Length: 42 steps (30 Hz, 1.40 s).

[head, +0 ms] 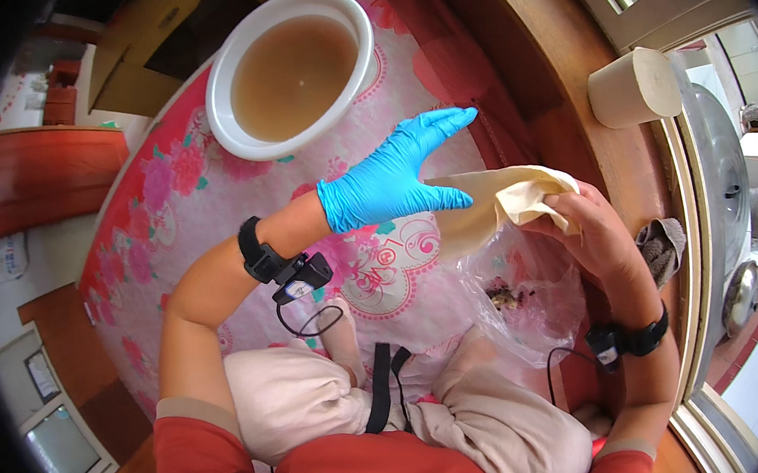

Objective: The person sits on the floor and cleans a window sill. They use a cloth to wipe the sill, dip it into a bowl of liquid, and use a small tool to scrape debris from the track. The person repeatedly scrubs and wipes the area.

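Observation:
My left hand (pixel 394 174), in a blue disposable glove, reaches over the floral sheet with its fingers apart and holds nothing. Bare, my right hand (pixel 580 217) pinches the bunched edge of a cream-coloured cloth (pixel 480 198). The cloth hangs down to the left, its near end close behind the gloved fingertips; whether they touch I cannot tell. Below my right hand lies a clear plastic bag (pixel 541 318) with small dark and pale bits in it. Beyond my left hand stands a white basin (pixel 219 111) holding cloudy brown liquid (pixel 291 80).
A roll of pale paper (pixel 635 88) stands on the wooden window ledge (pixel 571 50) at the right. A grey-brown cloth (pixel 660 251) lies by my right forearm. My crossed legs rest on the floral sheet (pixel 273 207). Wristbands with small devices and cables sit on both forearms.

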### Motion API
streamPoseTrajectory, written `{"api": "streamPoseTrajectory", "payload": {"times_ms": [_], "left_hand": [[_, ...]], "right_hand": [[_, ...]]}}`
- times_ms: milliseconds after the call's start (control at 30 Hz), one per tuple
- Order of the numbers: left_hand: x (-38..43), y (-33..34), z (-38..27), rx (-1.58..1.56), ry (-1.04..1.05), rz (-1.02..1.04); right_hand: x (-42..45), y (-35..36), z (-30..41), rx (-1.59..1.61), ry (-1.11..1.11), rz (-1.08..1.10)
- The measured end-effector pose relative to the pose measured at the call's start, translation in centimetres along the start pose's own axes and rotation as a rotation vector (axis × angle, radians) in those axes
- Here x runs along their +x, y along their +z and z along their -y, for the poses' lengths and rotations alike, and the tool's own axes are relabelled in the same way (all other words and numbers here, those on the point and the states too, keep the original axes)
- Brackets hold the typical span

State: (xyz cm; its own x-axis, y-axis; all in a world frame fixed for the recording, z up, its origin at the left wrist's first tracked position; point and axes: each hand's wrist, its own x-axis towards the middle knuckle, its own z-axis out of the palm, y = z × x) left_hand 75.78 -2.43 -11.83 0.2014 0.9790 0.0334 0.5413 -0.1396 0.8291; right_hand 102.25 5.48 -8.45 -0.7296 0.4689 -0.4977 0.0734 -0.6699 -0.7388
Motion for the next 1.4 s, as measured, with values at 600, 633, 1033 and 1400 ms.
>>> {"api": "streamPoseTrajectory", "payload": {"times_ms": [600, 633, 1033, 1400], "left_hand": [[-2.9, -1.9, 7.1, -0.501, -0.516, -0.119], [-3.0, -1.7, 7.0, -0.541, -0.542, -0.121], [-3.2, -0.2, 5.4, -1.022, -0.729, -0.062], [-3.8, 0.0, 6.8, -0.975, -0.593, 0.063]], "right_hand": [[5.0, 1.5, -3.4, -1.053, -0.423, -0.526], [4.9, 2.0, -3.4, -1.196, -0.525, -0.539], [5.4, 6.2, -9.2, -1.75, -0.815, -0.08], [6.6, 3.7, -8.0, -1.145, -0.703, -0.458]]}}
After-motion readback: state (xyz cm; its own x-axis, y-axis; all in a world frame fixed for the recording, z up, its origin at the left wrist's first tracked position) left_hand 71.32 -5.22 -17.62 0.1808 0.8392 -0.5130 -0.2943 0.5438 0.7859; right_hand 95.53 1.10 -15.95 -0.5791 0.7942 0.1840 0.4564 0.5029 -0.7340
